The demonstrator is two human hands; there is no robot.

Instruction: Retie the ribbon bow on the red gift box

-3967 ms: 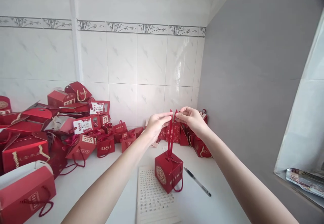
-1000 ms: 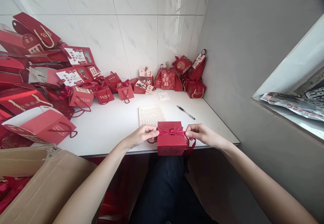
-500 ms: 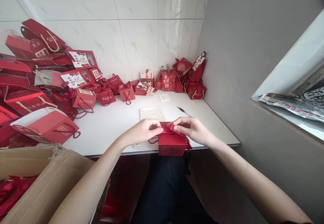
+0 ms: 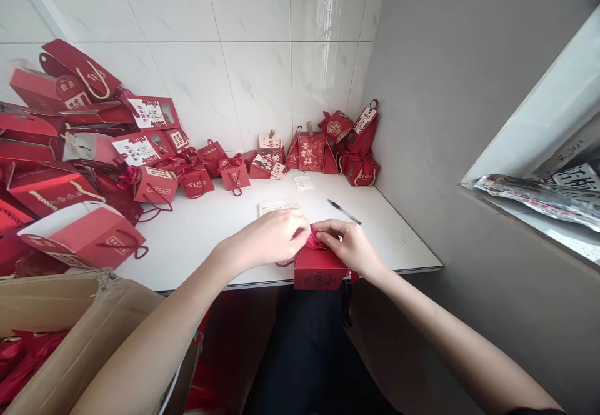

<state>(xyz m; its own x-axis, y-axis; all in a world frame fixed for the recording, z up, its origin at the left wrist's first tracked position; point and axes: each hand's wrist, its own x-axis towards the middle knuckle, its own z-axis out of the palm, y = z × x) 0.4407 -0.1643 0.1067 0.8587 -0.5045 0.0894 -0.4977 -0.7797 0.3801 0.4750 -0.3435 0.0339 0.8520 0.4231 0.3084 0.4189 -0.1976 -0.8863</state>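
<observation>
Hands meet over a small red gift box point(image 4: 319, 268) at the near edge of the white counter point(image 4: 206, 234), both sets of fingers pinched on the dark red ribbon point(image 4: 313, 240) gathered on its lid. The left hand point(image 4: 274, 239) grips the ribbon from one side, the right hand point(image 4: 347, 246) from the other, fingertips touching.

With the box sitting right at the counter's lip, above the person's lap, a hard tug on the ribbon could likely tip it over the edge; an uneven pull might also slacken whatever knot is forming, though the knot itself is hidden by the fingers.

One pen point(image 4: 344, 211) lies behind the hands, beside one sheet of lined paper point(image 4: 279, 207) that is partly covered by the left hand, and one small white note point(image 4: 304, 182) lies further back. Red gift boxes point(image 4: 154, 184) are heaped along the tiled wall, well over a dozen, too overlapped for an exact count. One open cardboard carton point(image 4: 79, 334) stands at lower left.
</observation>
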